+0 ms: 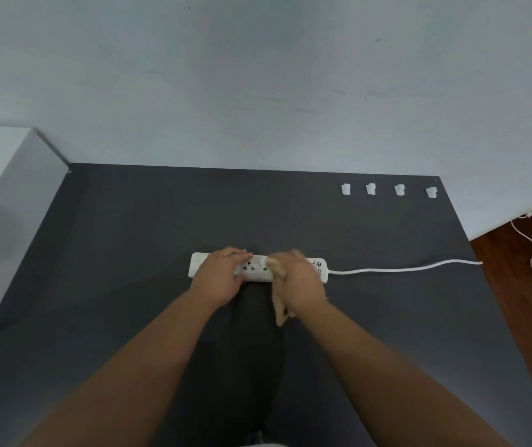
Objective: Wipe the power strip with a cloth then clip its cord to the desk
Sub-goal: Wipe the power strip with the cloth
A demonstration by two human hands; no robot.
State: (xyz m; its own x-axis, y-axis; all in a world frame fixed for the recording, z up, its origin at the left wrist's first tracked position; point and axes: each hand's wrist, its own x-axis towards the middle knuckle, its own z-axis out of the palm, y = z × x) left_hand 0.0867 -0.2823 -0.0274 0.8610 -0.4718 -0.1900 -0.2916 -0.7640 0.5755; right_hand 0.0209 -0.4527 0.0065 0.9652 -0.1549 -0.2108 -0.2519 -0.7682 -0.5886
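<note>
White plastic power strip point(198, 264) on a dark grey desk point(122, 253), left hand point(222, 275) clasping it, right hand point(300, 282) bunched around a beige cloth point(279, 306) pressed on its sockets: wiping seemingly underway, white cord point(403, 269) beyond that grip unclipped, four small white clips point(371, 189) farther off.

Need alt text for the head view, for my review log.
The left hand holds a white power strip on a dark desk while the right hand presses a beige cloth on it. Its white cord runs right to the desk edge; four white clips sit near the far edge.
</note>
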